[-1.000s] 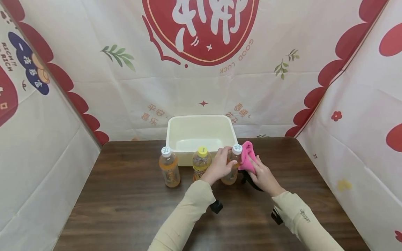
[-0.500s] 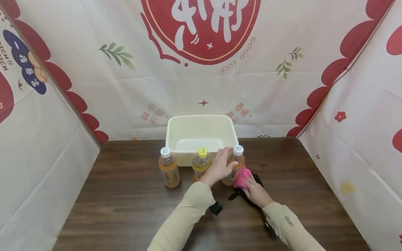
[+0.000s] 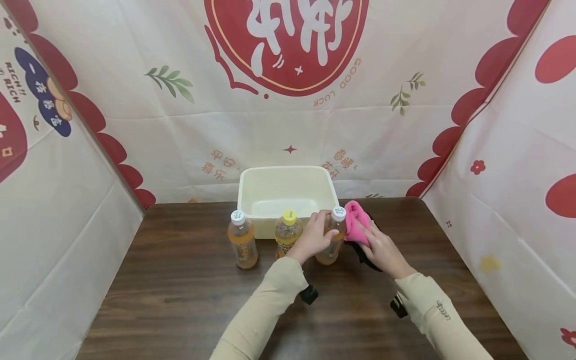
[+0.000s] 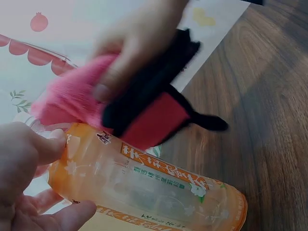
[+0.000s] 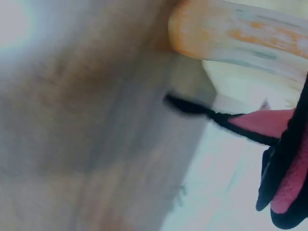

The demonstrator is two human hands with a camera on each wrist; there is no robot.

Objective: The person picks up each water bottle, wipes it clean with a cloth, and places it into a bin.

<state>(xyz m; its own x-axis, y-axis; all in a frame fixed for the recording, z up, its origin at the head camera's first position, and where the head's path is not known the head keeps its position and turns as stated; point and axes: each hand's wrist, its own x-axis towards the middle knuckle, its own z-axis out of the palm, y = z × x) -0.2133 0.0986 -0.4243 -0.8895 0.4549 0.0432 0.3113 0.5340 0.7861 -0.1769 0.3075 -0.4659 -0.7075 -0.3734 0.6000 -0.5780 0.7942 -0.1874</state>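
Note:
My left hand (image 3: 312,239) grips the upper part of a drink bottle (image 3: 330,252) with a white cap, which stands upright on the table. Thumb and fingers curl round the bottle's neck end in the left wrist view, above its orange and white label (image 4: 159,180). From the other side my right hand (image 3: 383,252) holds a pink cloth (image 3: 356,223) with black edging and a small black loop. High on the bottle's right side, the cloth lies right at the shoulder. Cloth and hand are slightly blurred in the left wrist view.
Two more bottles stand to the left, a yellow-capped bottle (image 3: 286,234) and a white-capped bottle (image 3: 243,245). Behind them sits a cream plastic basin (image 3: 288,175). A printed fabric backdrop (image 3: 189,135) encloses the back and sides of the brown wooden table (image 3: 180,300).
The right hand and cloth slid down the bottle's side toward the table, then came back up to the shoulder. My left hand has kept its hold on the bottle throughout.

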